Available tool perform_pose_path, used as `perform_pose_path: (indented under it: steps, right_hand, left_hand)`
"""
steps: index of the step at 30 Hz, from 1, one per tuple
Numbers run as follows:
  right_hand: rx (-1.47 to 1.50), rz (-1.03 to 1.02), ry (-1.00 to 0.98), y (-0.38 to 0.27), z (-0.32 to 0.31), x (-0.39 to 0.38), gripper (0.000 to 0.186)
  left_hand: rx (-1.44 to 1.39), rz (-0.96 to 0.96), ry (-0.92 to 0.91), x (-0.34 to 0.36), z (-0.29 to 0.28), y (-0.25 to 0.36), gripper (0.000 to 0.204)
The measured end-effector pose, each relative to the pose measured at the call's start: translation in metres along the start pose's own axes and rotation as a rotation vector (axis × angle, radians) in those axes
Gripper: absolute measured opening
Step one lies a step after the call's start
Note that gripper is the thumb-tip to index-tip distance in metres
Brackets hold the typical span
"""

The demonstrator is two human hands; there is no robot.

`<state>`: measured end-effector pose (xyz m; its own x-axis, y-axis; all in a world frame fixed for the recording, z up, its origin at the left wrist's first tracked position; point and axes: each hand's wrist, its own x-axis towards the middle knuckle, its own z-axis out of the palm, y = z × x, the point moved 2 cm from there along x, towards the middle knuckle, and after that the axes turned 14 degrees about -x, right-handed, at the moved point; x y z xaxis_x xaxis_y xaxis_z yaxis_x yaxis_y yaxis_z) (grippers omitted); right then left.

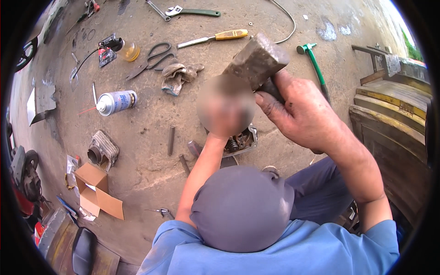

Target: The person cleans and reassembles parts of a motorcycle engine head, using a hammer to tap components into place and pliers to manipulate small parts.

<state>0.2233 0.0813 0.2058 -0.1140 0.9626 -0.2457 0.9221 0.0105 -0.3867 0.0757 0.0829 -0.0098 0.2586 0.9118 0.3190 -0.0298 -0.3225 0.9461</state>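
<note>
My right hand (302,107) is closed around the handle of a heavy, worn block-headed hammer (259,59), raised over the work. The hammer's head partly covers the area around my left hand (222,126), which reaches up from below. A round blur hides the left fingers and whatever they may hold. Just below that hand sits a metal engine cylinder head (247,141) on the ground, with a coil spring (233,145) showing in it. A short dark rod (171,141) lies to the left of the cylinder head.
On the concrete lie a chisel (213,37), scissors (151,59), a dirty glove (176,78), a green hammer (314,64), an adjustable wrench (192,12), a spray can (117,102), a finned cylinder (104,150) and an open carton (96,190). Wooden planks (392,119) stand at right.
</note>
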Motion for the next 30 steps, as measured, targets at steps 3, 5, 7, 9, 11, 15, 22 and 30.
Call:
perform_pose_path:
  steps: [3,5,7,9,11,15,22,30]
  right_hand:
    - [0.0,0.048,0.207,-0.004,-0.039,0.015,0.034]
    - [0.089,0.056,0.259,0.016,-0.029,0.014,0.038]
    - [0.14,0.131,0.227,0.023,-0.026,-0.002,0.04]
    - [0.103,0.172,0.187,0.042,-0.013,-0.016,0.04]
    - [0.169,0.252,0.166,0.056,0.001,-0.03,0.039]
    - [0.373,0.432,0.125,0.081,0.031,-0.064,0.041]
    - [0.586,0.597,0.118,0.1,0.043,-0.086,0.044]
    - [0.565,0.55,0.098,0.089,0.037,-0.08,0.042]
  left_hand:
    - [-0.013,0.0,0.028,0.012,0.002,0.001,0.015]
    - [-0.076,-0.012,0.051,0.005,0.008,0.0,0.018]
    - [-0.036,-0.085,0.041,0.001,0.004,-0.001,0.022]
    - [-0.054,-0.16,0.053,-0.005,0.002,-0.008,0.027]
    - [-0.163,-0.255,0.07,-0.007,-0.011,-0.024,0.033]
    - [-0.309,-0.318,0.205,0.003,-0.014,-0.029,0.041]
    - [-0.841,-0.391,0.233,0.01,-0.016,-0.021,0.043]
    - [-0.655,-0.365,0.232,0.011,0.001,-0.004,0.042]
